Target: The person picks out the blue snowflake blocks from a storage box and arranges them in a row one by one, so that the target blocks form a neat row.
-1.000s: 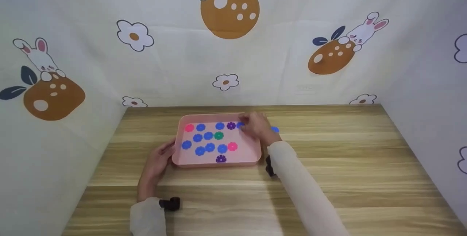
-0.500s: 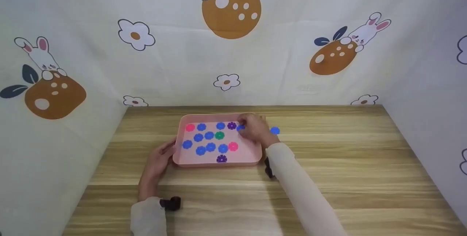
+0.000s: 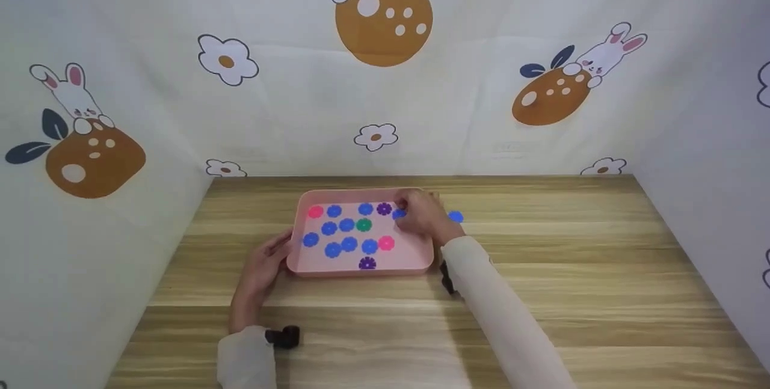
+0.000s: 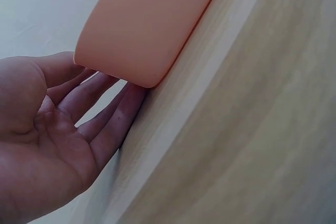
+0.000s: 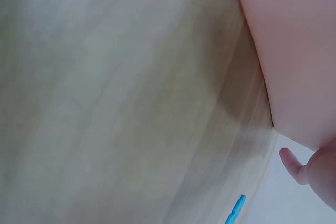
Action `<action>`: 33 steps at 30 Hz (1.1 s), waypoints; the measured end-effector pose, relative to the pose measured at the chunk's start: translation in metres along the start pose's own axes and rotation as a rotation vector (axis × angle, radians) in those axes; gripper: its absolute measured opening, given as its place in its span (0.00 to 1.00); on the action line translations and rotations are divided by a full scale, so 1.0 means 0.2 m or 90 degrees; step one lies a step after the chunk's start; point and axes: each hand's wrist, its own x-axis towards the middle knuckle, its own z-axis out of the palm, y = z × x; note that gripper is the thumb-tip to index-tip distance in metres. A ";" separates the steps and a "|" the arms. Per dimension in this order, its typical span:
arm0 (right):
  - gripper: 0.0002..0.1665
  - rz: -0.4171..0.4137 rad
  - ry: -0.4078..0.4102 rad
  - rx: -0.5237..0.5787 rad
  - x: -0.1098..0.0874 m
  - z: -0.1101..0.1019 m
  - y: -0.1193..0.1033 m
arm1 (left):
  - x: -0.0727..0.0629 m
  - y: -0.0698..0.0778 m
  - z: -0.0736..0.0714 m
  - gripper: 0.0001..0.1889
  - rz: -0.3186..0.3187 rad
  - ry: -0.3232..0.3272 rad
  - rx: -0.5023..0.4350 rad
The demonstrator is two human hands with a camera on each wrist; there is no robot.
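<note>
Tray (image 3: 412,255): pink, smooth, plastic-looking; shallow rectangle, rounded corners, flat on the table (image 3: 601,293).
Left hand (image 3: 264,260): at the tray's left end, fingers extended and touching the outer wall; not clenched.
Right hand (image 3: 426,214): over the tray's far right corner, fingertips at a blue flower disc (image 3: 398,214). Can't tell if it's pinched; hand hides most of it. One finger sticks out past the outer wall in right wrist view.
Discs in tray: flat, notched petal rims, loosely spread. Nine blue incl. the one at the fingertips, two pink, two purple, one green disc (image 3: 364,225) mid-tray. One purple disc (image 3: 367,263) by the near wall.
Loose blue disc (image 3: 455,216): outside the tray, right of it, near the right wrist.
Table: wood-grain surface, pale and brown streaks running crosswise.
Backdrop (image 3: 289,112): off-white, softly creased fabric; printed rabbits, brown fruit, outlined flowers.
Sleeves (image 3: 245,358): plain, pale, both arms.
</note>
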 end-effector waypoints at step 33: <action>0.26 -0.051 0.067 0.048 -0.08 -0.21 0.06 | 0.01 -0.01 0.00 0.25 0.004 -0.007 0.003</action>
